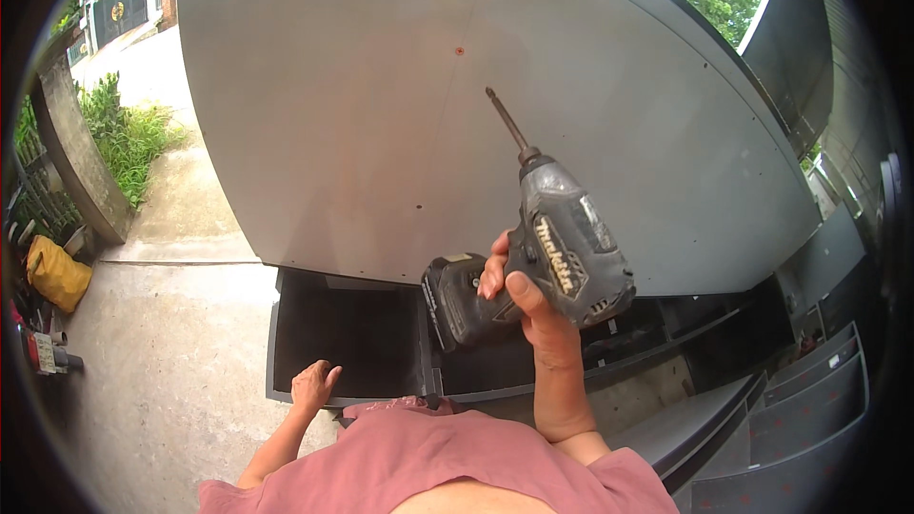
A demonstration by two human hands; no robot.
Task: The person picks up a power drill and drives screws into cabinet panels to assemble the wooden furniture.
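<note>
My right hand is wrapped round the grip of a black and grey cordless impact driver. Its battery sticks out to the left, and a long screwdriver bit points up and away. The bit's tip appears in front of a large grey panel, near a screw head with a red mark; whether it touches the panel I cannot tell. At the lower left, my left hand has its fingers curled over the near edge of a dark cabinet below the panel.
Several screw holes dot the panel. Dark shelving units stand close on my right. On the left lie a concrete floor, a yellow bag and a red and grey tool. Grass grows beyond a post.
</note>
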